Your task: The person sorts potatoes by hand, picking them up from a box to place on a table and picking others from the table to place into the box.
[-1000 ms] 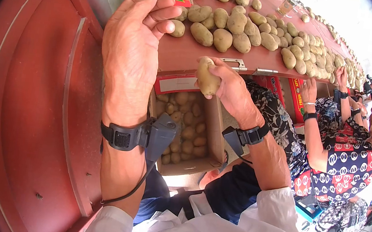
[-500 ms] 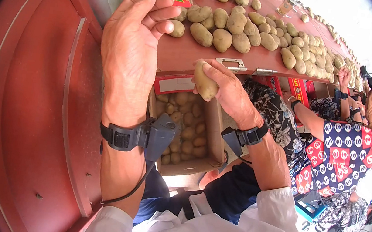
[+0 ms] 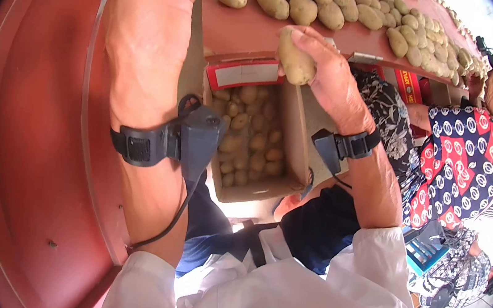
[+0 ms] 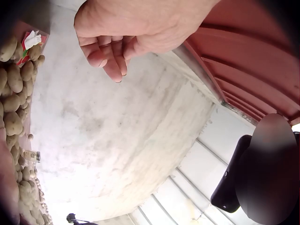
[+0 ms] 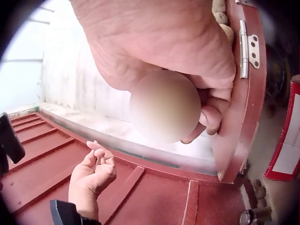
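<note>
One tan, oval potato [image 3: 295,64] sits gripped in the right hand [image 3: 331,81], fingers curled round it, upper centre of the head view, just below the red wooden shelf [image 3: 247,32] carrying loose potatoes. The left hand [image 3: 148,29] is raised at upper left, fingers loosely bent, holding nothing. Directly beneath stands an open cardboard box of potatoes [image 3: 251,139]. Judged step: sorting in progress; the next move calls for placing this potato on shelf or in box.

Left hand [image 4: 140,28] raised, fingers loosely curled, holding nothing — pale wall [image 4: 117,140] behind; potatoes [image 4: 14,93] along left edge.
</note>
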